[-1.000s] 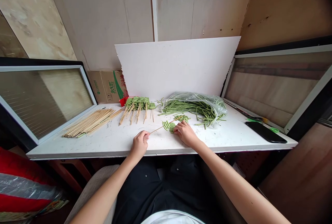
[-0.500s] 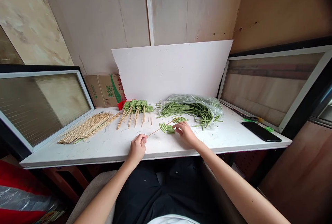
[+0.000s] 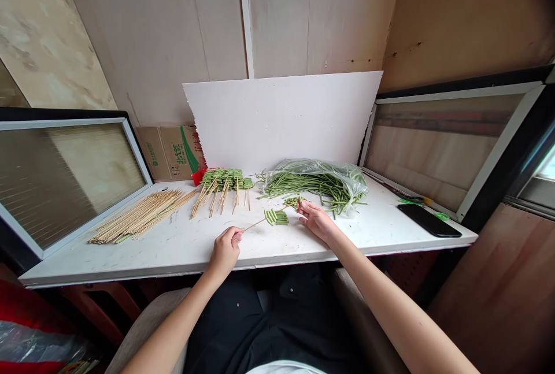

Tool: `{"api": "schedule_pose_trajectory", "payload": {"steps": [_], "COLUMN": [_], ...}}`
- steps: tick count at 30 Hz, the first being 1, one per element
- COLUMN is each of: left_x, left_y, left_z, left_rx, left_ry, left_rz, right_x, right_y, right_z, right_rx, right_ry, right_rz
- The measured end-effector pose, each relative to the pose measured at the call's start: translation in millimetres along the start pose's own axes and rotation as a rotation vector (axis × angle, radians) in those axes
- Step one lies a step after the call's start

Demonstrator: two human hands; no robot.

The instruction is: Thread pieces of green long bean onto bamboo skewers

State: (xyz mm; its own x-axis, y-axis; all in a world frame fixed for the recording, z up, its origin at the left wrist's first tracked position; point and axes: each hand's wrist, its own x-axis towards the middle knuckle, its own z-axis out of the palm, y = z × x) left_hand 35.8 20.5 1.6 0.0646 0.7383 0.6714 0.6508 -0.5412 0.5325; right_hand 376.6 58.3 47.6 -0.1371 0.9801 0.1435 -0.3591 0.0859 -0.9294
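Observation:
My left hand [image 3: 225,251] is closed around the blunt end of a thin bamboo skewer [image 3: 255,225]. Several short green bean pieces [image 3: 270,217] sit side by side across the skewer's far part. Just right of them, a short row of cut bean pieces [image 3: 282,219] lies on the table. My right hand [image 3: 317,221] is turned partly palm up, its thumb and forefinger pinching a small green bean piece [image 3: 300,201]. Behind those fingertips is a small heap of bean bits [image 3: 291,203], partly covered by the hand.
Finished bean skewers [image 3: 225,180] are stacked at the back left, beside a spread of bare bamboo skewers [image 3: 143,215]. A clear plastic bag of long green beans [image 3: 314,182] lies at the back. A black phone [image 3: 429,221] rests at the right. A white board [image 3: 281,122] stands behind.
My right hand has drawn back slightly to the right from the row of cut pieces and turned palm up, with a bean piece at its fingertips. My left hand still holds the skewer.

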Motion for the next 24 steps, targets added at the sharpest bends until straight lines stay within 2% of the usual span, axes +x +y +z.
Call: {"api": "schedule_pose_trajectory", "payload": {"steps": [10,18,24], "left_x": [1.4,0.6,0.0], "left_y": [6.0,2.5,2.0], "left_z": [-2.9,-1.6,-0.9], "left_rx": [-0.001,0.007,0.015], "left_ry": [-0.008,-0.016,-0.019], "left_rz": [0.005,-0.007,-0.019], "right_x": [1.0,-0.1,0.2], "right_y": [1.2,0.3,0.0], "right_z": [-1.3,0.3,0.9], "right_rx": [0.111,0.103,0.037], "right_ry": [-0.045,-0.036,0.018], "right_rz": [0.04,0.019,0.015]}}
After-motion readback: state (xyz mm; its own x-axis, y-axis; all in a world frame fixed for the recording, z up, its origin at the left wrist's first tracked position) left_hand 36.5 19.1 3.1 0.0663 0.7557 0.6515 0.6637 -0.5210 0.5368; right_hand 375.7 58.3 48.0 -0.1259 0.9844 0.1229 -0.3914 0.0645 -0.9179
